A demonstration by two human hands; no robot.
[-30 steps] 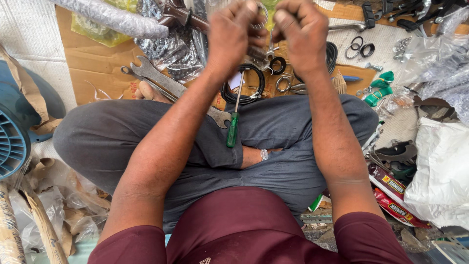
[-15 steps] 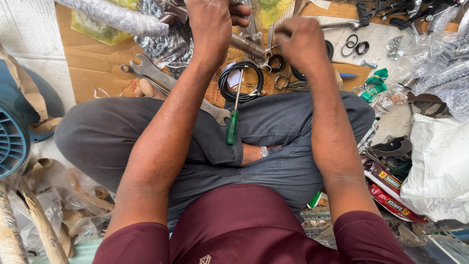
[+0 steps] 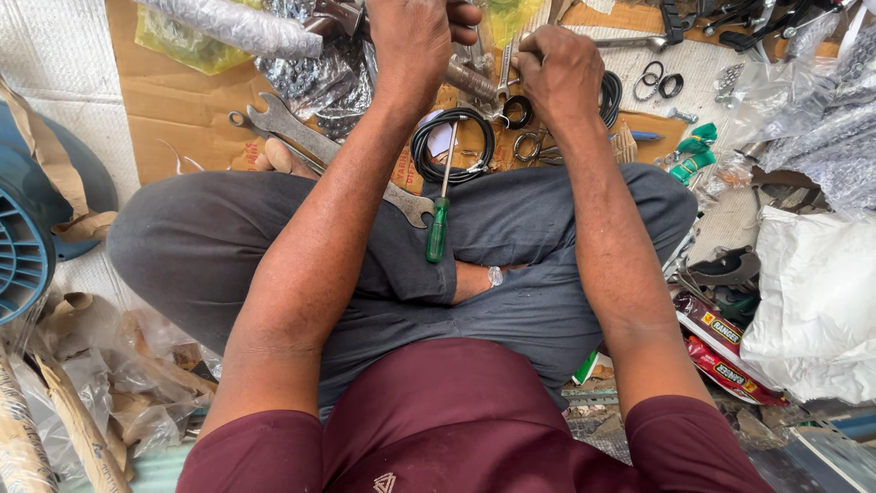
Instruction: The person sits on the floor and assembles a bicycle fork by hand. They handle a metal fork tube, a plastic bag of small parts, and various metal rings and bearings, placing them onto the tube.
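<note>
Left hand point(image 3: 412, 46): raised at the top of the head view, back of hand to camera, fingers curled shut on a dark metal part point(image 3: 470, 80); only a short rusty cylindrical end of that part shows below the knuckles, pointing down and to the right. Right hand point(image 3: 558, 75): just beside it, also fisted; what it grips is hidden under the knuckles, so I cannot tell if it is clamped on the same part. The two hands are near each other, not clearly touching.

Count, under and around the hands:
- 1 green-handled screwdriver point(image 3: 439, 219), resting on the grey trousered lap point(image 3: 274, 246), long axis near vertical in frame, handle toward the body, shaft pointing away toward the hands.
- 1 large open-ended spanner point(image 3: 315, 151), long axis diagonal, upper left to lower right, its lower jaw end just beside the screwdriver handle.
- 1 coil of black cable point(image 3: 452, 146) beneath the left forearm, screwdriver shaft crossing it.
- 2 small black rings point(image 3: 661, 84), side by side, right of the right hand.

All lie on a cardboard sheet point(image 3: 173, 137) on the floor. Both forearms block the view of the middle of the sheet. Clear plastic bags point(image 3: 803, 100) crowd the right; a blue fan housing point(image 3: 23, 256) sits at far left.
</note>
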